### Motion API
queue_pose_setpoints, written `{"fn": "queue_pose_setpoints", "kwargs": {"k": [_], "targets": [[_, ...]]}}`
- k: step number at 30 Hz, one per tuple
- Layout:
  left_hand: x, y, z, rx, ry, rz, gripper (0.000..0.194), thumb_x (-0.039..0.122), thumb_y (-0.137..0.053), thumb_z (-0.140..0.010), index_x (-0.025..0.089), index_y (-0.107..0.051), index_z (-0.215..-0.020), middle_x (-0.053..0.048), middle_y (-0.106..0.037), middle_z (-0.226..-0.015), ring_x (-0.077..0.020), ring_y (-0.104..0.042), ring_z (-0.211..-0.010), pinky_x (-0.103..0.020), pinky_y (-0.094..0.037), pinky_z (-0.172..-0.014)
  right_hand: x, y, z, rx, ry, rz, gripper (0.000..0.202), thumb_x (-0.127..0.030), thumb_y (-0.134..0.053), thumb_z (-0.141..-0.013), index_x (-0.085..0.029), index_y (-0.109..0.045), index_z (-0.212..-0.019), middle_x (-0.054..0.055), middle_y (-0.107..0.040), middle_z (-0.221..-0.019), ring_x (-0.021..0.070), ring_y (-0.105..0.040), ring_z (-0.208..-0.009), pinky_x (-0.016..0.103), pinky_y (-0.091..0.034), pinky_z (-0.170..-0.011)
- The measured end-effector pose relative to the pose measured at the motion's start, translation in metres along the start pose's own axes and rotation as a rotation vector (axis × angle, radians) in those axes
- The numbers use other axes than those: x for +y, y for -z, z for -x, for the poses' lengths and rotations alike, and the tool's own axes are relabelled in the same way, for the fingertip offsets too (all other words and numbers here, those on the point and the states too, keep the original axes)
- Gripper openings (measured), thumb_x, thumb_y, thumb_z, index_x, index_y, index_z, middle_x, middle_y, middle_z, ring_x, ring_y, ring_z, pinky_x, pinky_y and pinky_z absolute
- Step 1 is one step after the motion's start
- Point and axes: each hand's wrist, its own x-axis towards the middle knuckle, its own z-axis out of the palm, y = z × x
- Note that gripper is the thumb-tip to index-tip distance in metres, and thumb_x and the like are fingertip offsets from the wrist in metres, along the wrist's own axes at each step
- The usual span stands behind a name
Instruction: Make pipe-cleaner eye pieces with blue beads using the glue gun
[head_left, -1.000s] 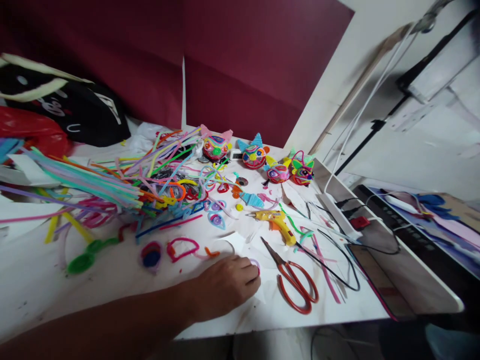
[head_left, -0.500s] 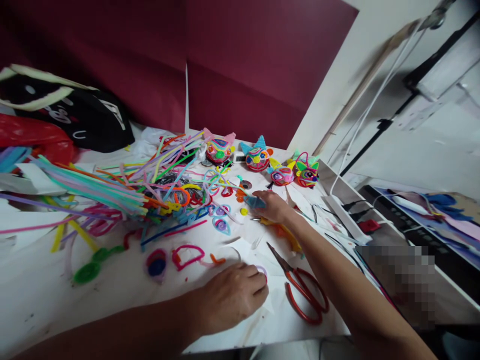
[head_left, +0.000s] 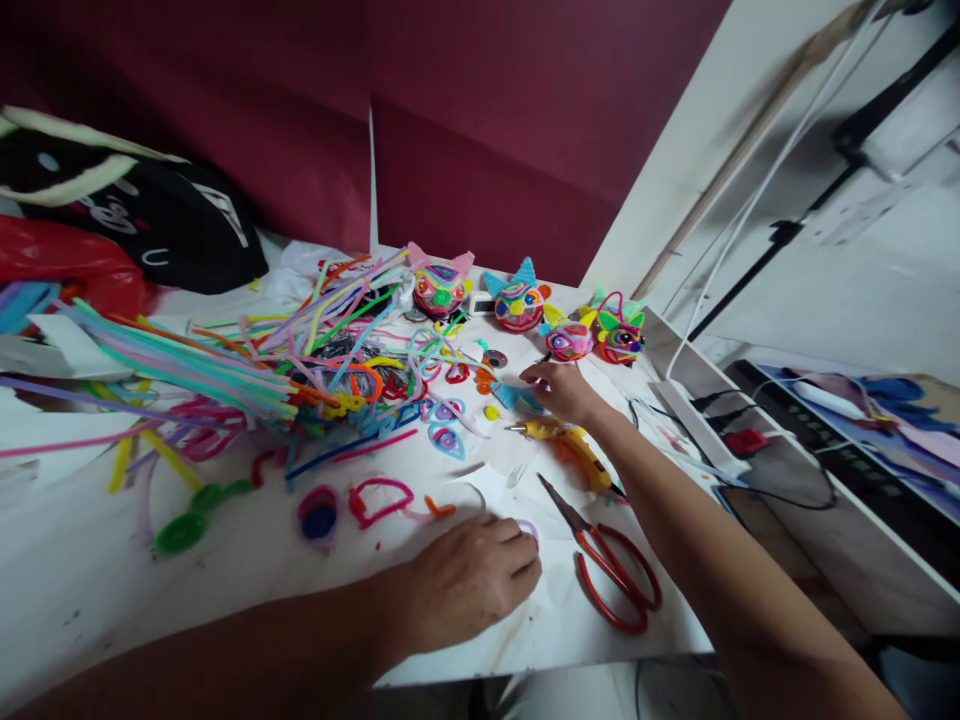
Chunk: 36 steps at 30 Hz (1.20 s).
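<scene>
My left hand [head_left: 472, 580] rests low on the white table, its fingers curled and closed on a lilac pipe-cleaner ring [head_left: 529, 530] that mostly hides under them. Farther back, my right hand [head_left: 559, 388] is beside light blue pointed pieces [head_left: 517, 398], its fingers bent and slightly apart with nothing visible in them. A yellow glue gun [head_left: 577, 450] lies below my right wrist. Red-handled scissors [head_left: 619, 575] lie to the right of my left hand. Colourful animal heads [head_left: 517, 305] stand behind my right hand.
Pipe cleaners [head_left: 187, 360] are heaped at the left, near a black bag [head_left: 172, 230]. Coiled shapes [head_left: 319, 515] lie in front of the heap. A power strip [head_left: 701, 425] and cables run along the right side.
My right hand has moved back and slightly right, away from the blue pieces, which now show more fully. The glue gun is less covered. My left hand has stayed nearly still.
</scene>
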Motion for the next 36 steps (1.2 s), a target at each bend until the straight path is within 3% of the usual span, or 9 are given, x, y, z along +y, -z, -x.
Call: {"fn": "queue_pose_setpoints", "kwargs": {"k": [4,10,18,24,28,31,33,36], "targets": [[0.0,-0.001,0.0,-0.011,-0.006,-0.01,0.01,0.019,-0.059,-0.092,0.015,-0.059,-0.101,-0.003,-0.063,-0.097,-0.0191,-0.056,-0.086,-0.034,-0.046,-0.067,-0.004,-0.011,-0.006,-0.055,0.081,0.003,0.038,-0.029,-0.06,-0.093,-0.019,-0.055,-0.13,0.01,-0.058,-0.13,0.0223,-0.06,-0.111,0.044,-0.049,-0.095],[-0.001,0.001,0.0,-0.03,-0.012,-0.012,0.011,0.019,-0.059,-0.092,0.014,-0.059,-0.102,-0.005,-0.064,-0.102,-0.0193,-0.057,-0.088,-0.033,-0.047,-0.069,-0.011,-0.016,-0.015,-0.107,0.164,0.057,0.04,-0.025,-0.062,-0.09,-0.02,-0.058,-0.129,0.009,-0.063,-0.125,0.0228,-0.063,-0.107,0.042,-0.049,-0.092],[-0.002,0.003,0.0,-0.017,-0.03,-0.005,0.014,0.018,-0.057,-0.092,0.014,-0.059,-0.106,-0.006,-0.063,-0.101,-0.0199,-0.057,-0.089,-0.033,-0.048,-0.071,-0.006,-0.012,-0.019,-0.048,0.161,0.047,0.038,-0.011,-0.061,-0.084,-0.021,-0.068,-0.12,0.007,-0.069,-0.116,0.0208,-0.065,-0.101,0.025,-0.045,-0.086],[-0.005,0.002,-0.001,-0.012,-0.052,-0.002,0.018,0.017,-0.05,-0.095,0.013,-0.059,-0.11,-0.009,-0.064,-0.103,-0.0206,-0.056,-0.09,-0.033,-0.049,-0.073,-0.003,0.003,-0.011,0.043,0.117,-0.014,0.035,-0.005,-0.058,-0.083,-0.012,-0.069,-0.115,0.01,-0.07,-0.107,0.0209,-0.065,-0.096,0.027,-0.044,-0.084],[-0.006,0.0,-0.002,-0.005,-0.064,0.0,0.02,0.016,-0.049,-0.095,0.012,-0.06,-0.111,-0.009,-0.064,-0.104,-0.021,-0.057,-0.091,-0.033,-0.049,-0.074,-0.005,0.02,0.022,0.142,0.099,-0.042,0.03,-0.01,-0.058,-0.086,-0.009,-0.068,-0.115,0.014,-0.066,-0.115,0.0256,-0.06,-0.106,0.033,-0.044,-0.09],[-0.006,0.002,-0.002,0.004,-0.065,-0.006,0.021,0.015,-0.046,-0.096,0.013,-0.06,-0.112,-0.009,-0.064,-0.103,-0.0209,-0.057,-0.09,-0.033,-0.05,-0.073,-0.016,0.024,0.071,0.191,0.142,-0.093,0.026,-0.013,-0.052,-0.092,-0.014,-0.068,-0.112,0.009,-0.067,-0.11,0.0215,-0.061,-0.101,0.031,-0.046,-0.089],[-0.005,0.003,-0.002,-0.002,-0.069,-0.006,0.022,0.015,-0.044,-0.097,0.012,-0.061,-0.112,-0.01,-0.064,-0.103,-0.0208,-0.057,-0.09,-0.033,-0.05,-0.073,-0.029,0.018,0.112,0.196,0.201,-0.139,0.025,-0.013,-0.05,-0.093,-0.019,-0.068,-0.11,0.006,-0.068,-0.109,0.0196,-0.061,-0.101,0.03,-0.047,-0.089],[-0.005,0.003,-0.002,0.021,-0.076,-0.003,0.024,0.015,-0.041,-0.098,0.012,-0.061,-0.111,-0.01,-0.064,-0.102,-0.0206,-0.057,-0.09,-0.033,-0.051,-0.074,-0.049,-0.002,0.169,0.284,0.23,-0.247,0.024,-0.015,-0.047,-0.095,-0.019,-0.068,-0.104,0.01,-0.067,-0.101,0.0217,-0.059,-0.093,0.036,-0.05,-0.08]]}}
